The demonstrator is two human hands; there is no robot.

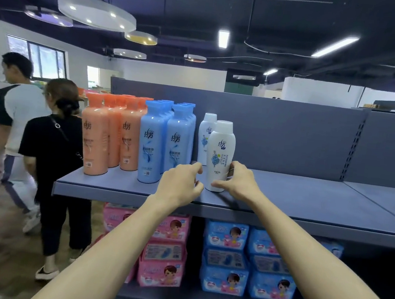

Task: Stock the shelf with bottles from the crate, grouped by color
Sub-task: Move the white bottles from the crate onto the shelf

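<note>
On the grey shelf (pixel 295 203) stand several orange bottles (pixel 95 138) at the left, then several blue bottles (pixel 150 144). Right of them is a white bottle (pixel 204 140) at the back and a second white bottle (pixel 220 151) upright near the front edge. My right hand (pixel 239 180) grips the base of the front white bottle from its right side. My left hand (pixel 180 184) hovers just left of that bottle with its fingers loosely curled, holding nothing. The crate is not in view.
The shelf runs on to the right, bare, with a grey back panel (pixel 278 133). Pink packs (pixel 162 265) and blue packs (pixel 248 259) fill the lower shelf. Two people (pixel 54 158) stand in the aisle at the left.
</note>
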